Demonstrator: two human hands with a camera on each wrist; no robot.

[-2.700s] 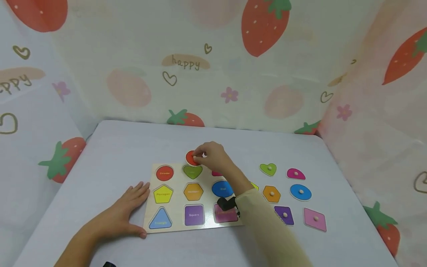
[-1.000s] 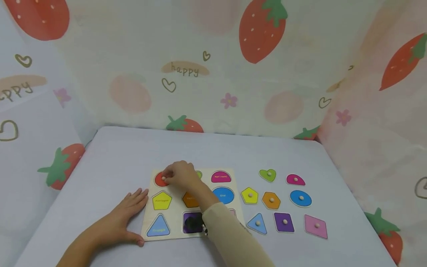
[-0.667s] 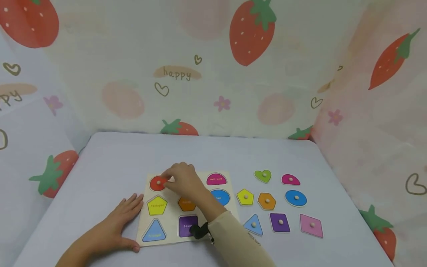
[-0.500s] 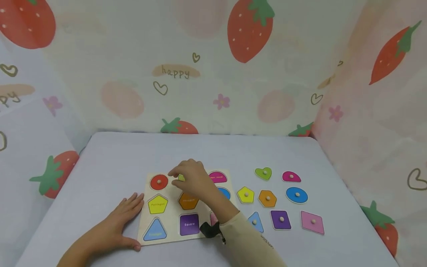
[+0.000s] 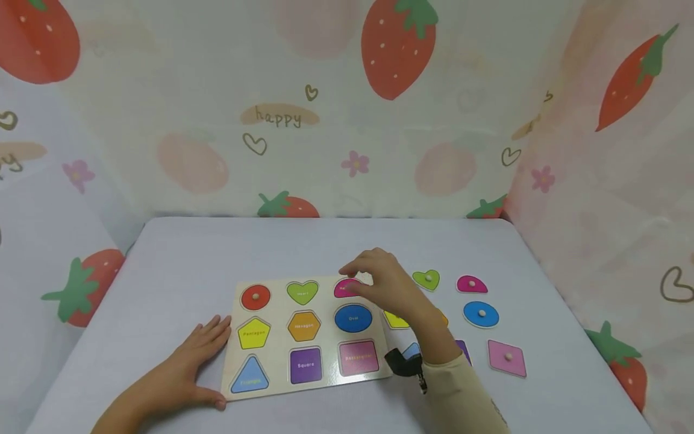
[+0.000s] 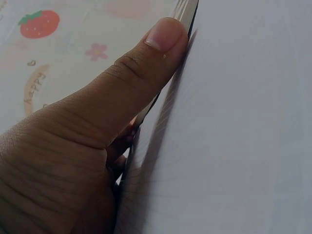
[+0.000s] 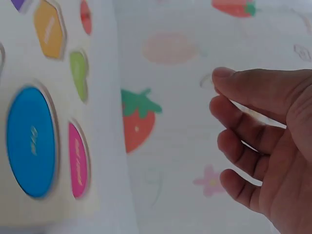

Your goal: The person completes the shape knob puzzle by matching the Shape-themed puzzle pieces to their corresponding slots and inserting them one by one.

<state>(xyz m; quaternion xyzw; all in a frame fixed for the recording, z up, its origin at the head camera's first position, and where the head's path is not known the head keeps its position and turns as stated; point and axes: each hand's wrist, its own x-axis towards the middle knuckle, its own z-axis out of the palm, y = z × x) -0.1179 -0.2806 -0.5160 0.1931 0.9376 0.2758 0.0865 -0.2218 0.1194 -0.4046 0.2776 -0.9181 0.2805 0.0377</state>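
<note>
A wooden shape puzzle board (image 5: 278, 313) lies on the table, with the knobbed red circle piece (image 5: 255, 297) in its top left recess. My left hand (image 5: 187, 367) rests flat at the board's left edge; in the left wrist view its thumb (image 6: 165, 36) touches that edge. Over the board's top right corner hovers my right hand (image 5: 387, 283), fingers loosely bent and holding nothing. The right wrist view shows the thumb and fingers apart from any piece. Just beyond that hand lies a green heart piece (image 5: 426, 279).
Further right lie a magenta half-round piece (image 5: 472, 284), a blue oval piece (image 5: 481, 314) and a pink rectangle piece (image 5: 506, 358). A yellow pentagon piece (image 5: 397, 320) and several others are partly hidden by the right arm. A strawberry-print curtain (image 5: 325, 144) stands behind the table.
My right hand carried the red circle piece left into the top left recess, let go of it, then moved right across the board. The left hand stays at the board's edge.
</note>
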